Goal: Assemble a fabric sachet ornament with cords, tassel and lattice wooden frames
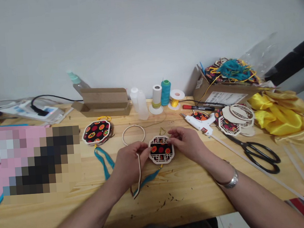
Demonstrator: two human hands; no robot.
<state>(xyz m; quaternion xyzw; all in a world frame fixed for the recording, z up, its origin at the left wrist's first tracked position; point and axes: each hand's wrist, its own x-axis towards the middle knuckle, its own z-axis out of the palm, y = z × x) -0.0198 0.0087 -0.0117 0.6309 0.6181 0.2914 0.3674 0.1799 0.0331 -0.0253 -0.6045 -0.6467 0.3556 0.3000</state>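
Note:
A flat ornament (161,149) with dark flowered fabric and a pale wooden lattice lies on the table between my two hands. My left hand (130,160) is closed around a thin pale wooden frame (140,175), seen nearly edge-on, and its thumb and fingertips touch the ornament's left edge. At the upper right edge, the thumb and fingers of my right hand (185,141) pinch the ornament. A yellow loop (163,131) sticks out at its top, and a teal tassel (151,176) trails from its bottom. Behind my left hand lies another thin wooden frame (122,135).
Left is a stack of flowered ornaments (97,132). Along the wall stand an open cardboard box (104,101), bottles (142,106) and thread spools (166,92). Rightward lie a glue gun (201,122), scissors (261,156), lattice pieces (231,126), yellow cloth (279,112) and a filled carton (218,97).

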